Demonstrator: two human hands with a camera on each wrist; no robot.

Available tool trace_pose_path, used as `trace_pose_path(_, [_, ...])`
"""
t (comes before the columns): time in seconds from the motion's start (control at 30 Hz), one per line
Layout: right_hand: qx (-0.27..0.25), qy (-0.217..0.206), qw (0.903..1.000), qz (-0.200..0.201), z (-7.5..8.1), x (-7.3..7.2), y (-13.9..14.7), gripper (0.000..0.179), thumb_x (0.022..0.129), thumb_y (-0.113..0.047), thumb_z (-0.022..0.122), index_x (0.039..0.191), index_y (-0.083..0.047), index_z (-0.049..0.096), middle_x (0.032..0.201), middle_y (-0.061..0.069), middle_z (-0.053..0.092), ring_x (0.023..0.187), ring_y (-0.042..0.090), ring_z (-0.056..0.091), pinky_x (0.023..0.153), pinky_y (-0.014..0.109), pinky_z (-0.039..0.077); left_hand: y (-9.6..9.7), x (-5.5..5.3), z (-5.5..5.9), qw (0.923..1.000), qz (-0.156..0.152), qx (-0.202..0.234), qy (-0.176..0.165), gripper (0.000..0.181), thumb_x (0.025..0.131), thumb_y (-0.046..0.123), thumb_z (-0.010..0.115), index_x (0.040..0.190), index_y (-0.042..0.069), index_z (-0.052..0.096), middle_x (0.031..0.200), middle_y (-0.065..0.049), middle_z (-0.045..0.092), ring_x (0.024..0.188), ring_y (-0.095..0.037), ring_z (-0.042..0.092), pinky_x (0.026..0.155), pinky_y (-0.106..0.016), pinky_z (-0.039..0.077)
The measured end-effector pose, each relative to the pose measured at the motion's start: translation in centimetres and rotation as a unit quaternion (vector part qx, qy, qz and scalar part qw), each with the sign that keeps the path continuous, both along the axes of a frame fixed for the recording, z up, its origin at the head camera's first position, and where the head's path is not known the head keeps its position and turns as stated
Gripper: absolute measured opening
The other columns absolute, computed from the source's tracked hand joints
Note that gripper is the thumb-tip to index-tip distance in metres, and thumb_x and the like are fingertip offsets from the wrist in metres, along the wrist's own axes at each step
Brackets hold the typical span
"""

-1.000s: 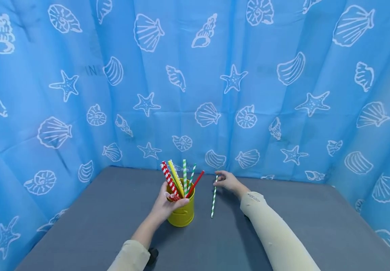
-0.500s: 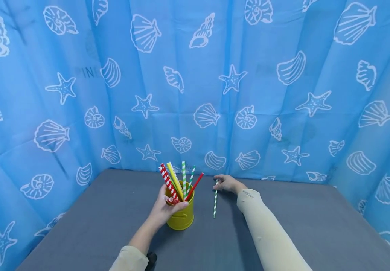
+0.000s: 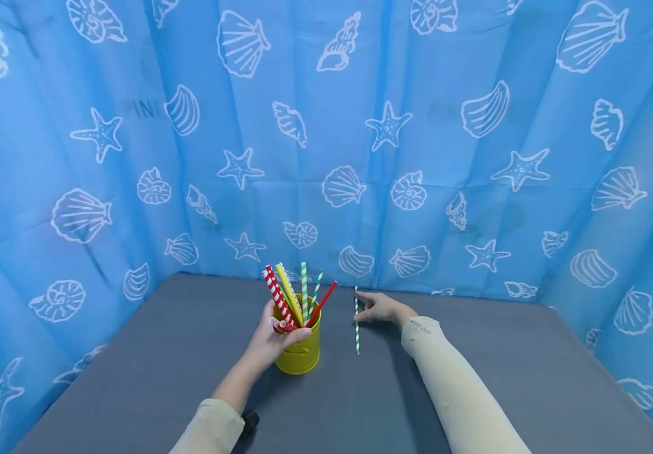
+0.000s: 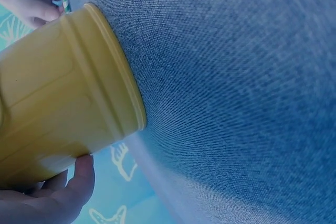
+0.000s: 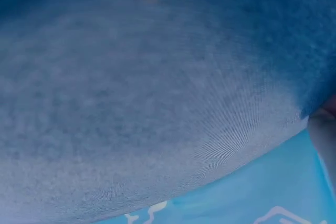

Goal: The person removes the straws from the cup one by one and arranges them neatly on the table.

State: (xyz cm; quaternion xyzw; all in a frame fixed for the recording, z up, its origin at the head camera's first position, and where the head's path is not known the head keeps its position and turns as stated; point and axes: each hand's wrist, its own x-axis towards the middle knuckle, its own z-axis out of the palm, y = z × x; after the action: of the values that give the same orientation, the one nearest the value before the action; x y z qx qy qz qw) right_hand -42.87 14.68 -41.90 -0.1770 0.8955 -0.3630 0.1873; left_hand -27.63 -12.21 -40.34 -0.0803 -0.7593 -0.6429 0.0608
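My left hand (image 3: 270, 337) grips the yellow bucket (image 3: 298, 359) from the left, its thumb across the near rim. The left wrist view has the bucket (image 4: 68, 82) large, with the fingers (image 4: 81, 182) of that hand on its side. In the bucket stand several straws: red-and-white (image 3: 277, 293), yellow (image 3: 291, 293), green-and-white (image 3: 304, 284) and red (image 3: 323, 301). To its right, a green-and-white striped straw (image 3: 357, 340) lies on the table. My right hand (image 3: 380, 309) is at this straw, thumb and index finger spread apart along it.
The grey table (image 3: 445, 378) reaches back to a blue curtain (image 3: 440, 145) with white shells and starfish. A small black object (image 3: 249, 422) is by the left sleeve. The right wrist view holds mostly grey cloth (image 5: 131, 103).
The straw by the right hand has turned a little, and its far end now shows past the fingers. The thumb and index finger have spread apart. The left hand stays on the bucket.
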Motion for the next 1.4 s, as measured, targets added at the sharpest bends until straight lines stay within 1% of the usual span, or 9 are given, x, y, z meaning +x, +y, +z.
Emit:
trace_pose_path(0.17, [0.044,0.009,0.999,-0.005,0.0,0.3,0.0,0.08,0.086,-0.02,0.075,0.152,-0.008,0.031,0.091,0.011,0.051,0.081,0.022,0.046,0.071,0.033,0.038,0.1,-0.1,0.0,1.0,0.001,-0.007,-0.006,0.085,0.083,0.025,0.078,0.145,0.006,0.024,0.135,-0.016,0.044,0.12,-0.031,0.047,0.101,-0.052,0.041])
trace_pose_path(0.23, [0.063,0.022,0.9977,-0.009,-0.2,0.3,-0.1,0.079,0.085,-0.023,0.076,0.151,-0.009,0.034,0.101,0.013,0.056,0.09,0.023,0.051,0.078,0.036,0.042,0.1,0.0,0.0,1.0,-0.001,-0.006,-0.006,0.085,0.082,0.026,0.078,0.145,0.006,0.024,0.135,-0.017,0.044,0.12,-0.031,0.047,0.101,-0.052,0.041])
trace_pose_path(0.37, [0.082,0.038,0.9959,-0.011,-0.5,0.2,-0.6,0.078,0.085,-0.026,0.077,0.149,-0.008,0.038,0.116,0.017,0.058,0.104,0.026,0.053,0.092,0.043,0.044,0.0,0.0,0.1,1.0,-0.001,0.001,-0.006,0.084,0.082,0.024,0.078,0.144,0.007,0.025,0.135,-0.017,0.045,0.12,-0.031,0.047,0.101,-0.052,0.041])
trace_pose_path(0.5, [0.08,0.033,0.9959,-0.027,-0.7,0.2,-1.0,0.076,0.085,-0.026,0.076,0.149,-0.01,0.038,0.132,0.021,0.053,0.119,0.03,0.05,0.101,0.047,0.039,-0.1,0.2,0.2,1.0,-0.005,0.001,-0.001,0.083,0.082,0.023,0.078,0.144,0.006,0.025,0.134,-0.017,0.045,0.119,-0.031,0.047,0.1,-0.051,0.042])
trace_pose_path(0.67, [0.063,0.033,0.9971,-0.028,-0.5,0.2,-1.2,0.076,0.086,-0.024,0.076,0.15,-0.009,0.037,0.147,0.026,0.039,0.135,0.038,0.037,0.107,0.05,0.034,-0.3,0.1,0.4,0.9999,-0.011,0.006,0.002,0.081,0.083,0.021,0.076,0.144,0.006,0.024,0.135,-0.017,0.043,0.12,-0.032,0.046,0.1,-0.051,0.042])
trace_pose_path(0.93, [0.056,0.033,0.9976,-0.026,-0.5,0.3,-0.8,0.077,0.087,-0.025,0.075,0.15,-0.009,0.035,0.144,0.027,0.041,0.131,0.038,0.041,0.105,0.049,0.036,-0.2,0.0,0.3,0.9998,-0.013,0.011,-0.004,0.08,0.084,0.02,0.075,0.144,0.006,0.024,0.136,-0.017,0.043,0.121,-0.032,0.045,0.101,-0.051,0.041])
trace_pose_path(1.17, [0.046,0.032,0.998,-0.029,-0.4,0.5,-0.9,0.077,0.087,-0.024,0.075,0.151,-0.009,0.034,0.136,0.027,0.048,0.119,0.033,0.049,0.1,0.048,0.041,-0.3,-0.1,0.3,0.9999,-0.01,0.01,-0.004,0.079,0.084,0.02,0.076,0.143,0.007,0.025,0.135,-0.016,0.044,0.121,-0.032,0.046,0.1,-0.051,0.042])
trace_pose_path(1.3, [0.033,0.022,0.9991,-0.018,-0.3,0.5,-0.5,0.08,0.086,-0.026,0.076,0.151,-0.008,0.033,0.111,0.019,0.057,0.095,0.026,0.053,0.085,0.039,0.045,-0.2,0.0,0.4,0.9999,-0.007,0.01,-0.009,0.079,0.084,0.019,0.075,0.143,0.006,0.025,0.135,-0.017,0.044,0.121,-0.033,0.046,0.101,-0.052,0.041])
trace_pose_path(1.4, [0.01,0.014,0.9998,-0.002,-0.2,0.4,0.1,0.084,0.085,-0.033,0.076,0.152,-0.006,0.031,0.091,0.01,0.052,0.077,0.02,0.048,0.071,0.034,0.041,0.0,0.0,0.4,0.9999,-0.003,0.006,-0.011,0.079,0.084,0.019,0.075,0.143,0.006,0.025,0.134,-0.017,0.044,0.12,-0.033,0.047,0.101,-0.053,0.041])
